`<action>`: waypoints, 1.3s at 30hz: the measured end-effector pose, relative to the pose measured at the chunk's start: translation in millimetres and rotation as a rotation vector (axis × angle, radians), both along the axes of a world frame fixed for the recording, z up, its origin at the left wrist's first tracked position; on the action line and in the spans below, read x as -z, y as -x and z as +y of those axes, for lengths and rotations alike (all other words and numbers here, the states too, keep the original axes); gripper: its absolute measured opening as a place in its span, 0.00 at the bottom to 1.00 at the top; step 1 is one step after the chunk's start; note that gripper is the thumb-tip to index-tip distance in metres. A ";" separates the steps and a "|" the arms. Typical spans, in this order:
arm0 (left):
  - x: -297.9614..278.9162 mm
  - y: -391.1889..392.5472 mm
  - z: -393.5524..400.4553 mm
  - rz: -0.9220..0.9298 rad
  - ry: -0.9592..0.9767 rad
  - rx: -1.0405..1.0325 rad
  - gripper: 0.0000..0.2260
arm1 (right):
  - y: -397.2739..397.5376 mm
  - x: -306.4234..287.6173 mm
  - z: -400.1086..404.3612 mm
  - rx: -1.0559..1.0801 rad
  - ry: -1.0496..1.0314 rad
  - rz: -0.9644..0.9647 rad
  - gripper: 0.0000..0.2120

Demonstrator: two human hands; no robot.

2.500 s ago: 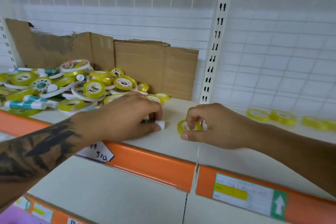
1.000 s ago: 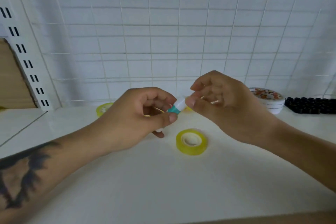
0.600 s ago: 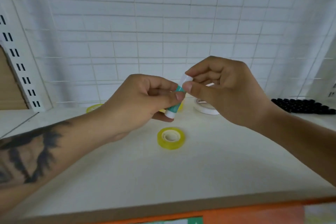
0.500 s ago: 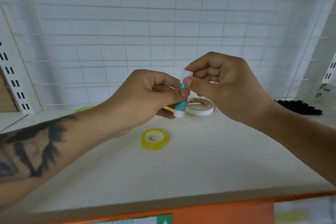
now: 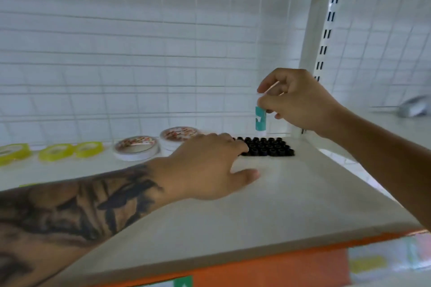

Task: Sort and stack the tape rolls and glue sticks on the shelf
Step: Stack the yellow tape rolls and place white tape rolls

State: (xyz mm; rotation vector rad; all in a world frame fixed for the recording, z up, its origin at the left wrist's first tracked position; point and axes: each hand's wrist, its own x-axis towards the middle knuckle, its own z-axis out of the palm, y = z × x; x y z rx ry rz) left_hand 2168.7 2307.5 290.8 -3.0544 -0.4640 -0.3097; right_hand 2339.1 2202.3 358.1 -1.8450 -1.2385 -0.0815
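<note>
Near the shelf's (image 5: 291,193) back right corner, a person's right hand (image 5: 296,102) pinches a teal-and-white glue stick (image 5: 260,121) upright by its cap above a block of black caps (image 5: 268,147). Half a second ago both hands gripped it; now the left hand (image 5: 210,168) has let go, fingers spread against the block. Along the back edge lie three yellow tape rolls (image 5: 58,151) and two white rolls (image 5: 137,149).

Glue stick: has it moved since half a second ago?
Yes. The glue stick has left the left hand; the right hand alone now holds it upright over the block of black caps, right of the white tape rolls.
</note>
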 end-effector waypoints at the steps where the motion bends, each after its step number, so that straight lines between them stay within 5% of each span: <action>1: 3.5 -12.7 -3.9 0.018 -0.017 0.009 0.32 | -16.3 -0.7 -2.1 0.037 0.034 -0.007 0.06; 7: 16.6 -55.4 -12.4 0.075 0.034 -0.067 0.41 | -63.5 3.2 21.3 0.229 0.136 -0.098 0.08; 11: 21.6 -54.1 -14.5 0.098 0.222 -0.113 0.38 | -72.3 21.2 32.9 0.315 0.161 -0.139 0.10; 39: 27.0 -59.4 -7.3 0.053 0.148 -0.042 0.37 | -84.8 44.8 27.3 0.372 0.311 -0.227 0.08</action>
